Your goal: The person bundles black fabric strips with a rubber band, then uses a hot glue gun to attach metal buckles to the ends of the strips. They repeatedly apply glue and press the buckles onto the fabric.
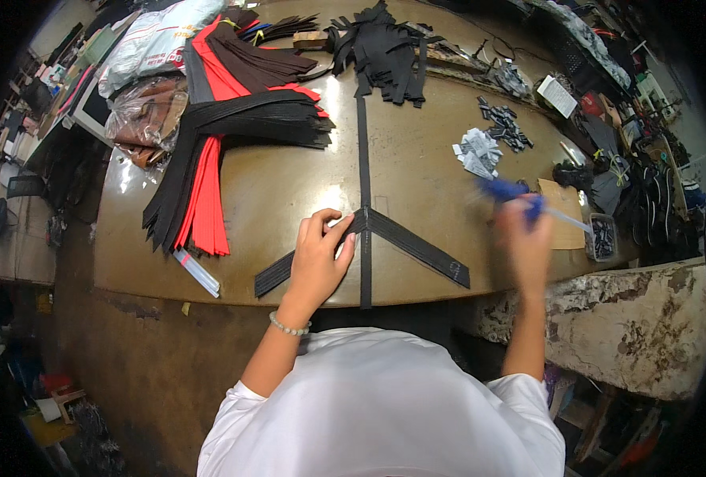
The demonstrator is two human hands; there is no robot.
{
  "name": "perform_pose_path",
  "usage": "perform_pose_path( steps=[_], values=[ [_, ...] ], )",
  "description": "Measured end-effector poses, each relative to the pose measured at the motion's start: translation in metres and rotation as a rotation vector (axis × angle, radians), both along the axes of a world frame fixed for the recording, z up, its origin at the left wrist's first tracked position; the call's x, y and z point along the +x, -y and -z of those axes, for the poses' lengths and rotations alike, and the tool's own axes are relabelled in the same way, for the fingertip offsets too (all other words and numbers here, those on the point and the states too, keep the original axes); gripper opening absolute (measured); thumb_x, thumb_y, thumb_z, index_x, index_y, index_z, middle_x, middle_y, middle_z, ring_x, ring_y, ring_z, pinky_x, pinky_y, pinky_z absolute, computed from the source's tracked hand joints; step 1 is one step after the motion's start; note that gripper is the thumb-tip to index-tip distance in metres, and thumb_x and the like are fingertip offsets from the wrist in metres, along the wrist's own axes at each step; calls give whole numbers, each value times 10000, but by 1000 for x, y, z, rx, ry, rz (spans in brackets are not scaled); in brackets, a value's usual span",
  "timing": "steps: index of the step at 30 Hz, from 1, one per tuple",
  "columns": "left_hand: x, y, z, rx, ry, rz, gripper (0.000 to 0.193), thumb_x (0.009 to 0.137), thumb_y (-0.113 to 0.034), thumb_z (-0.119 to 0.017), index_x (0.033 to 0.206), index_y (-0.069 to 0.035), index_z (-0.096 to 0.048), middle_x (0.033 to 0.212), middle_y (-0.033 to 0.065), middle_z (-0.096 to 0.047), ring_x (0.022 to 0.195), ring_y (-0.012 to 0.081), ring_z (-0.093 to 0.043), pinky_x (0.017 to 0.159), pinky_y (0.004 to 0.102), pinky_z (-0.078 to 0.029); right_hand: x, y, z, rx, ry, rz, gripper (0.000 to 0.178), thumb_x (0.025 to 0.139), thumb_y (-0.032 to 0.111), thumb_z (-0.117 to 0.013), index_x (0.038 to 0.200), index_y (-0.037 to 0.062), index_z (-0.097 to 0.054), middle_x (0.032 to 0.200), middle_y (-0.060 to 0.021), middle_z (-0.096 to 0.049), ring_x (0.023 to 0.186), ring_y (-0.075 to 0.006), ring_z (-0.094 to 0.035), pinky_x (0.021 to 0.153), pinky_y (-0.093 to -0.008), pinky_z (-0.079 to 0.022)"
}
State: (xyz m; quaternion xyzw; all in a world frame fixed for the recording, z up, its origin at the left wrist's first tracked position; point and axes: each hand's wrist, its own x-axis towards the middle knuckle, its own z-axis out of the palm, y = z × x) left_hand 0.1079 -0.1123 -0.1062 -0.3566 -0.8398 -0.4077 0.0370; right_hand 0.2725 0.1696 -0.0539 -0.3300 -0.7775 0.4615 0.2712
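Note:
Flat on the table, a black layered strip bent into a chevron (420,248) spreads to both sides, its peak lying over a long straight black strip (363,151). My left hand (319,253) rests on the chevron's left arm close to the peak. Its thumb and fingertips press on the strip there. To the right, my right hand (525,238), smeared by motion, grips a blue glue gun (502,189) above the table. A whitish glue stick (568,219) juts from the gun's back toward the right.
Bundles of black (254,118) and red (210,199) strips lie at the left, beside clear glue sticks (198,273). A black strip pile (381,52) sits at the back. White labels (478,153), small dark pieces (504,123), cardboard (561,208) and a plastic tub (602,238) are at the right.

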Motion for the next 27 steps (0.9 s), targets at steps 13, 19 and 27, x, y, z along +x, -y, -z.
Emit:
perform_pose_path(
  steps=[13,19,27],
  values=[
    [0,-1,-1,54,12,3,257,825,-82,-707,1074,-20,-689,1061,102,-598,918,255,-525,795,344,-461,17,-86,-18,643,449,211,336,957,289,-551,974,-34,-644,893,-269,-644,884,-438,-622,751,-463,-493],
    [0,0,-3,48,26,5,257,827,-91,-706,1074,-23,-692,1056,99,-602,909,251,-525,791,338,-460,-124,-169,42,884,264,-306,265,796,-21,-641,1054,15,-691,1058,-162,-649,1016,-369,-592,900,-418,-467],
    [0,1,-3,61,6,8,253,831,-101,-702,1075,-33,-695,1046,97,-603,913,248,-530,783,338,-462,-132,-202,36,555,419,-520,232,878,81,-642,1097,30,-701,1050,-161,-657,1011,-346,-610,880,-397,-480]
  ],
)
